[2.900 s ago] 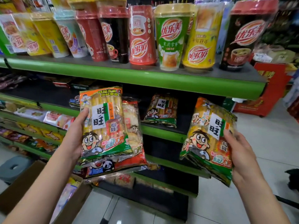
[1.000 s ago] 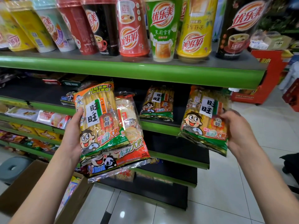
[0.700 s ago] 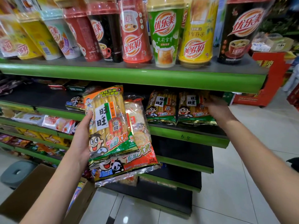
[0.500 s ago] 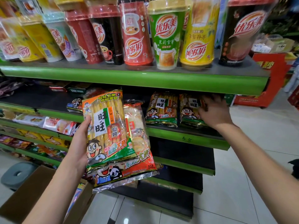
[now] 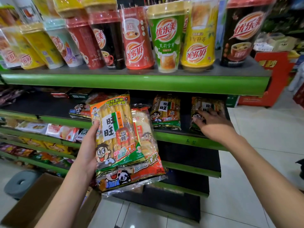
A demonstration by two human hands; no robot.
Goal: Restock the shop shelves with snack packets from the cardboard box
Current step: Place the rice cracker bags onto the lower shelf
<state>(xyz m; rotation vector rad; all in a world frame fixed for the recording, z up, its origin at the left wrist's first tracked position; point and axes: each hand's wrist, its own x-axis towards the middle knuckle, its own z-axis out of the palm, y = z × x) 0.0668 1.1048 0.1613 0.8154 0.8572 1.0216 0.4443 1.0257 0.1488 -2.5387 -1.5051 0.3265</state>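
My left hand (image 5: 89,150) grips two snack packets stacked together: a green-and-orange rice cracker packet (image 5: 116,134) in front and a red-and-orange one (image 5: 146,162) behind it, held up before the shelves. My right hand (image 5: 212,124) reaches to the second shelf (image 5: 184,139), its spread fingers touching a green cracker packet (image 5: 209,106) that stands at the shelf's right end. Another like packet (image 5: 166,112) stands to its left. The cardboard box (image 5: 29,204) sits on the floor at lower left, its contents mostly hidden by my left arm.
The top shelf (image 5: 131,79) carries a row of tall drink cups (image 5: 166,38). Lower shelves at left hold flat snack packets (image 5: 60,132). A grey stool (image 5: 19,183) stands beside the box. A red display stand (image 5: 269,79) is at right, with tiled floor (image 5: 256,162) below.
My right hand carried its green packet up to the second shelf and set it upright beside the other one, then slid it rightwards. My left hand kept its two packets.
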